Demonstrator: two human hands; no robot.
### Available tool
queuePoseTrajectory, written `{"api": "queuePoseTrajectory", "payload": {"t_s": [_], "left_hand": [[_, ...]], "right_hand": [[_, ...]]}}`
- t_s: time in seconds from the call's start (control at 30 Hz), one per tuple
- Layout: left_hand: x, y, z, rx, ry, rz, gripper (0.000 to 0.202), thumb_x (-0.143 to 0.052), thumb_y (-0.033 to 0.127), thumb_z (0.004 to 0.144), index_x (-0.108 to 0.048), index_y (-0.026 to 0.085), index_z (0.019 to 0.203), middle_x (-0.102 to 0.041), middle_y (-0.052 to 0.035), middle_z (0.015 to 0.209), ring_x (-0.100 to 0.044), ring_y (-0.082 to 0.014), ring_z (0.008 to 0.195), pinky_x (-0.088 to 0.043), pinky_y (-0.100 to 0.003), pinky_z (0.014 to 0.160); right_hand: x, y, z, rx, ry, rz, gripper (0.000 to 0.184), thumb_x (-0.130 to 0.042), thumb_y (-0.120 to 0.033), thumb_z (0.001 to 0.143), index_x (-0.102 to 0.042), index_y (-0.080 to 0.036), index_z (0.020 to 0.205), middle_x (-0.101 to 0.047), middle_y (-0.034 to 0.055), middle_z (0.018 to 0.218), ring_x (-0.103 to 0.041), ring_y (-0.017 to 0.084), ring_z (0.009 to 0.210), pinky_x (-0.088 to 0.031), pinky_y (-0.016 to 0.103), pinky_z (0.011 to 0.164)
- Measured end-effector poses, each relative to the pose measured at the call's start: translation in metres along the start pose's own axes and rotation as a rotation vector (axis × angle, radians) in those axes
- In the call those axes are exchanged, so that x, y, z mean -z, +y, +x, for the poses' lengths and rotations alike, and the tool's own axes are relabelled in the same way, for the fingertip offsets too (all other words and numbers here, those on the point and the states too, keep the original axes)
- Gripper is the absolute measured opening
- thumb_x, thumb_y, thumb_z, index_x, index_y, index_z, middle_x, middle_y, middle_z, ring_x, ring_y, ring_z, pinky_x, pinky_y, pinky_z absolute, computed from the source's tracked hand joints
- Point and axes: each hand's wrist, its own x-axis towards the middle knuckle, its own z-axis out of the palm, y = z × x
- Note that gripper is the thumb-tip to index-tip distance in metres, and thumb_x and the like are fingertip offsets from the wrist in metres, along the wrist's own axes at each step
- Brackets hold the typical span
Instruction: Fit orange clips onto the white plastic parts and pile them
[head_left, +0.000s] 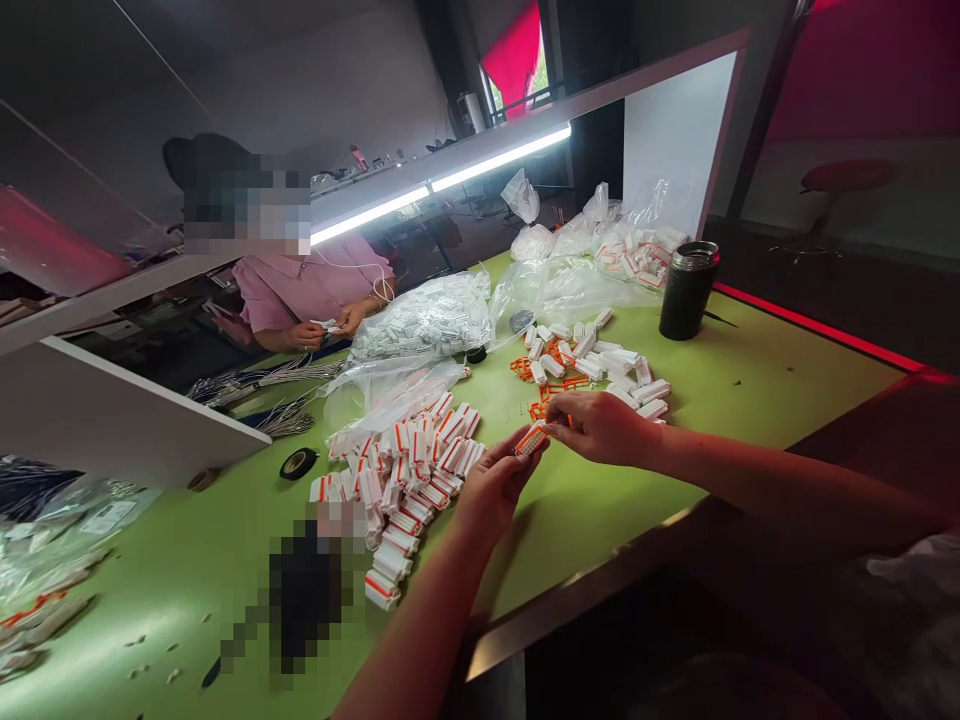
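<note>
Left hand (491,485): pinches the small white plastic connector with orange insert (531,440) from below.
Right hand (600,425): fingertips closed on the same connector's right end.
Connector: held above the green counter (720,380), beside the heap of white-and-orange connectors (409,470).

Green table (750,380) under a bright strip light (442,185) — red-curtained window (517,60) behind.
</note>
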Motion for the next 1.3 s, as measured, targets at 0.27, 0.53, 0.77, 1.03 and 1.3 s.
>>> {"api": "queuePoseTrajectory", "payload": {"t_s": [0.27, 0.53, 0.77, 1.03, 1.3], "left_hand": [[-0.001, 0.001, 0.000, -0.017, 0.074, 0.002, 0.036, -0.077, 0.012, 0.066, -0.075, 0.013, 0.101, -0.077, -0.0104, 0.103, -0.069, -0.0255, 0.108, -0.041, -0.041, 0.113], [-0.002, 0.001, -0.002, -0.032, 0.043, -0.016, 0.038, -0.080, 0.014, 0.064, -0.076, 0.014, 0.101, -0.077, -0.0105, 0.103, -0.071, -0.0248, 0.105, -0.045, -0.039, 0.109], [-0.002, 0.004, -0.001, 0.014, 0.076, -0.017, 0.036, -0.076, 0.009, 0.062, -0.076, 0.013, 0.098, -0.077, -0.0099, 0.102, -0.069, -0.0258, 0.109, -0.043, -0.038, 0.111], [-0.003, 0.007, -0.002, -0.005, 0.064, 0.017, 0.036, -0.082, 0.013, 0.060, -0.077, 0.015, 0.095, -0.077, -0.0085, 0.101, -0.070, -0.0248, 0.107, -0.046, -0.036, 0.109], [0.000, 0.006, -0.001, 0.007, 0.077, 0.002, 0.031, -0.082, 0.016, 0.064, -0.076, 0.014, 0.094, -0.077, -0.0100, 0.101, -0.071, -0.0237, 0.104, -0.050, -0.034, 0.104]], "right_hand": [[0.000, -0.003, -0.003, 0.073, 0.035, -0.054, 0.012, -0.058, -0.028, 0.091, -0.062, -0.017, 0.092, -0.062, 0.0013, 0.075, -0.053, 0.012, 0.063, -0.038, 0.024, 0.063], [-0.005, 0.000, -0.003, 0.098, 0.008, -0.173, 0.015, -0.051, -0.024, 0.096, -0.062, -0.016, 0.092, -0.068, 0.0055, 0.083, -0.061, 0.015, 0.072, -0.039, 0.024, 0.066], [-0.007, -0.003, -0.003, 0.104, -0.023, -0.375, 0.023, -0.044, -0.026, 0.101, -0.064, -0.014, 0.097, -0.070, 0.0076, 0.087, -0.064, 0.016, 0.076, -0.036, 0.026, 0.063], [-0.010, -0.001, -0.004, 0.133, 0.023, -0.342, 0.026, -0.043, -0.029, 0.102, -0.065, -0.015, 0.098, -0.070, 0.0078, 0.089, -0.064, 0.015, 0.074, -0.038, 0.025, 0.062], [-0.011, 0.000, -0.006, 0.153, 0.042, -0.271, 0.019, -0.046, -0.026, 0.100, -0.064, -0.017, 0.097, -0.067, 0.0075, 0.086, -0.062, 0.015, 0.075, -0.042, 0.024, 0.066]]}}
